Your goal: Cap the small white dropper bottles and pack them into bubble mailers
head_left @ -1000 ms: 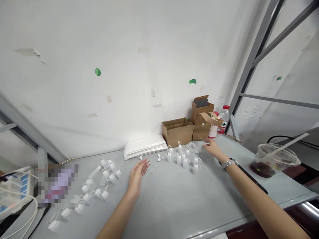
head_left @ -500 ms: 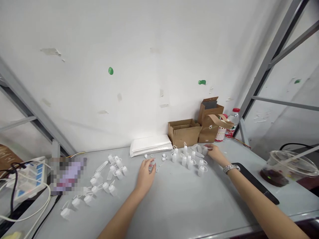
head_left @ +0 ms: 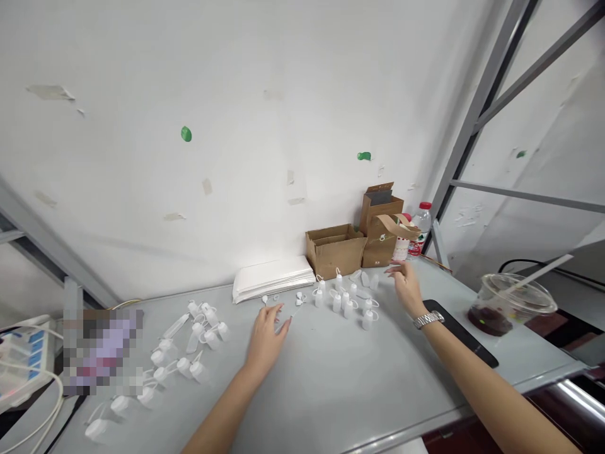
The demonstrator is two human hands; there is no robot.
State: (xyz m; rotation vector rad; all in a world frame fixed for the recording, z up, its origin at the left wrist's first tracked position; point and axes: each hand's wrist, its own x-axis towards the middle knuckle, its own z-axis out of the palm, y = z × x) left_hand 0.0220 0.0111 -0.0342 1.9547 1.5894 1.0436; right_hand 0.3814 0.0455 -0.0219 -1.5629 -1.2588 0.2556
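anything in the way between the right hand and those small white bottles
Nothing visible does: the right hand hovers just right of the small white plastic bottles, above the grey tabletop.

Both the left forearm (head_left: 221, 419) and the right forearm (head_left: 486, 384) were bare, running slim and smooth to a slender left hand (head_left: 265, 340) and right hand (head_left: 406, 289). A silver wristwatch (head_left: 428, 320) with a jointed metal link bracelet sat on the right wrist, its dial too small to read. The fingernails were too small to make out clearly.
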